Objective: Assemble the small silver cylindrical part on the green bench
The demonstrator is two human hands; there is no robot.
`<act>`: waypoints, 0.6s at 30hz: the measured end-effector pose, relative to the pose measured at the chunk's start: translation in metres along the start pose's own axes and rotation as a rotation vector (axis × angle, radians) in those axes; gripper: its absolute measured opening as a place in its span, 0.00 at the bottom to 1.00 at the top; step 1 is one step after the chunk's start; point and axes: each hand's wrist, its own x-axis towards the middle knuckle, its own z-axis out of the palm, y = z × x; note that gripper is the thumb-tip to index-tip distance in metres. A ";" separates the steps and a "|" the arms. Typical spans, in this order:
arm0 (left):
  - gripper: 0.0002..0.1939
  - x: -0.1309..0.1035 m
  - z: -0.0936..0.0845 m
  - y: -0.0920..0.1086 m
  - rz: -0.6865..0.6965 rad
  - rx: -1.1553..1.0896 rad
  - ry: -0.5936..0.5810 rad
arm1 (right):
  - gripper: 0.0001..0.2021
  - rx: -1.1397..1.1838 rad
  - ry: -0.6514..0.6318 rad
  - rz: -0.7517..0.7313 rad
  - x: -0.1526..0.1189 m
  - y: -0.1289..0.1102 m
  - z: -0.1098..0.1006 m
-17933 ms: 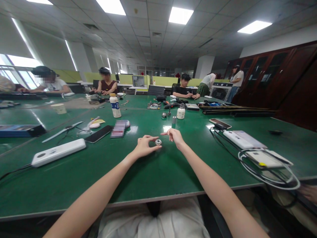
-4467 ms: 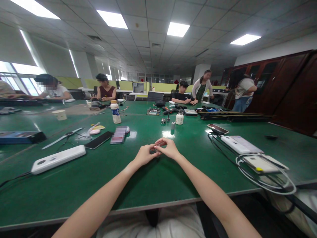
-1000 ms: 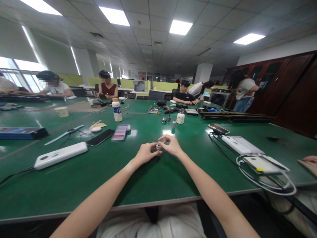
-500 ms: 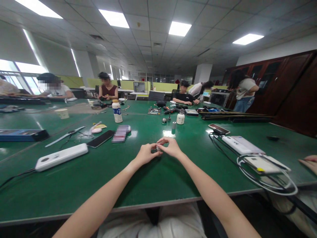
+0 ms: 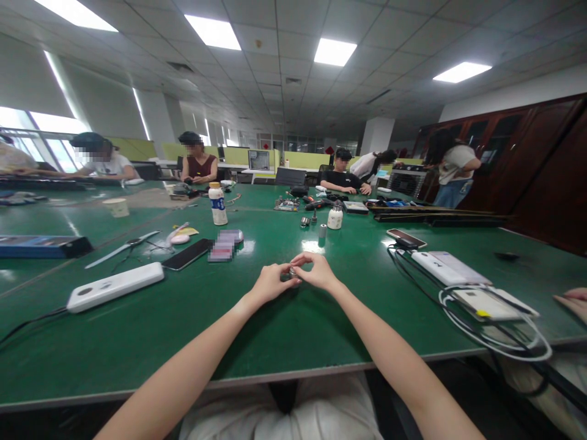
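Note:
Just above the green table (image 5: 257, 333), my left hand (image 5: 274, 281) and my right hand (image 5: 316, 271) meet fingertip to fingertip around a small silvery metal piece (image 5: 292, 273). Both hands are closed on it, and the fingers cover most of it, so its kind cannot be made out. Beyond my right hand a grey metal cylinder (image 5: 322, 234) stands upright. Behind that are a small white jar (image 5: 335, 217) with a metal lid, a shiny metal part (image 5: 305, 222) and a small dark part (image 5: 314, 216).
To the left lie a white power strip (image 5: 117, 286), a black phone (image 5: 189, 254) and a bottle (image 5: 218, 205). White power banks (image 5: 452, 269) with looped cables (image 5: 495, 342) sit at the right, near another person's hand (image 5: 573, 299). A circuit board (image 5: 287, 205) lies farther back. Several people are around the table.
My hands keep almost the same place and grip on the small metal piece. The view has shifted very slightly.

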 end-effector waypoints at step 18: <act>0.19 0.000 0.000 0.002 0.006 -0.026 -0.014 | 0.07 -0.031 0.025 -0.011 0.000 -0.001 0.000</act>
